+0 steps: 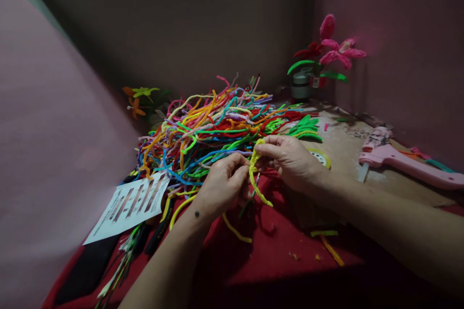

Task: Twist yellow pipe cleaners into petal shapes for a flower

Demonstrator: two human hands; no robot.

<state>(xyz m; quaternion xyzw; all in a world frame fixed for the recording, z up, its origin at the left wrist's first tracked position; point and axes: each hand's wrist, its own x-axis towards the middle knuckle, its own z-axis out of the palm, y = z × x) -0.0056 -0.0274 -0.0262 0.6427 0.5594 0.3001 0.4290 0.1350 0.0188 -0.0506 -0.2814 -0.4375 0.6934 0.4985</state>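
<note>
A yellow pipe cleaner [254, 174] hangs between my two hands, its top part bent or twisted and its loose end curving down to the right. My right hand [286, 157] pinches it near the top. Fingers closed, my left hand [229, 178] grips it from the other side, around its middle. A thin dark green stem [250, 205] shows just below the left fingers; whether it joins the yellow piece I cannot tell. Behind both hands spreads a big heap of many-coloured pipe cleaners [217, 125].
A pink glue gun [406, 161] lies on the board [344, 193] at right. Pink pipe-cleaner flowers [342, 52] stand at the back. A printed sheet [126, 207] and black-and-yellow handled pliers [161, 227] are at left. Yellow and orange scraps [331, 250] lie on the red cloth [275, 260].
</note>
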